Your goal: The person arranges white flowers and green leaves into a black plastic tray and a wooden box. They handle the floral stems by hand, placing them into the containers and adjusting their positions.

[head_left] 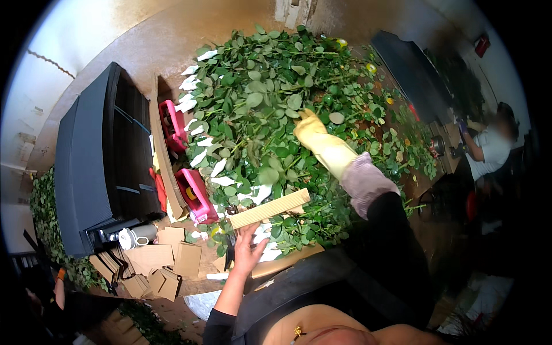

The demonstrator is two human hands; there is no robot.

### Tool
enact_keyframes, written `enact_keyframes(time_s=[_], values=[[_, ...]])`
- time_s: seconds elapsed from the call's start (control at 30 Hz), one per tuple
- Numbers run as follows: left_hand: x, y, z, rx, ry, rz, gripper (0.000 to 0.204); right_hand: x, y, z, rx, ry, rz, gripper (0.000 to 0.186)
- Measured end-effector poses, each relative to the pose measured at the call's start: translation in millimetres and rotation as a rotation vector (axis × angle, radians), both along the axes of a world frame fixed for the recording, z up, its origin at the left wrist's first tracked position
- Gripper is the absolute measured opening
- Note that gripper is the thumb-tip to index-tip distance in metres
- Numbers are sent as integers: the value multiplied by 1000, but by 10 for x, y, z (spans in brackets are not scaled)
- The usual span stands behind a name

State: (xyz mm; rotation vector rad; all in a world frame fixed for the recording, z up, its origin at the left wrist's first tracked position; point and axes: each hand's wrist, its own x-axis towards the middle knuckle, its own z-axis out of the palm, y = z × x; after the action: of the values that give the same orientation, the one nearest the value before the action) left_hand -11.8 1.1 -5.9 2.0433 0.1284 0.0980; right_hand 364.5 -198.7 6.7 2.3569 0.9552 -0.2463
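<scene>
A wide heap of leafy green stems (pixel 259 98) covers the table, with white-wrapped heads (pixel 198 158) along its left side. My right hand (pixel 310 129), in a long pale yellow rubber glove, reaches over the middle of the heap. Its fingers are somewhat apart at the leaves; no stem shows clearly in them. At the near edge, my bare left hand (pixel 247 250) lies with fingers stretched out and thumb apart. Its fingertips meet the lower edge of a tan corrugated cardboard strip (pixel 270 208), which rests across stems and white wraps.
Pink plastic holders (pixel 195 195) stand by a cardboard panel (pixel 165 149) at left, beside a stack of dark sheets (pixel 86 155). Folded cardboard pieces (pixel 152 259) and a white mug (pixel 129 238) sit near left. Another person (pixel 494 146) works at far right; a second person's arm (pixel 60 287) shows lower left.
</scene>
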Motion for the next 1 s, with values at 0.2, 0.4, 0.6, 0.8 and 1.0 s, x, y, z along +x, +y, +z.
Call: enact_keyframes(time_s=[0.2,0.4,0.6,0.8,1.0], values=[[-10,-6,-29,-45,67,3,59,-69,-347,908,423,-40,121,40],[-3,-1,-31,-28,4,-16,59,-191,-852,1430,973,-322,203,38],[20,0,-79,-84,-10,-28,58,-918,-996,1819,1101,-68,-58,48],[-24,12,-258,-76,63,62,58,-1943,-1365,1604,1039,162,15,60],[-20,32,-344,-22,-39,11,57,-2335,-1395,662,704,88,-148,57]])
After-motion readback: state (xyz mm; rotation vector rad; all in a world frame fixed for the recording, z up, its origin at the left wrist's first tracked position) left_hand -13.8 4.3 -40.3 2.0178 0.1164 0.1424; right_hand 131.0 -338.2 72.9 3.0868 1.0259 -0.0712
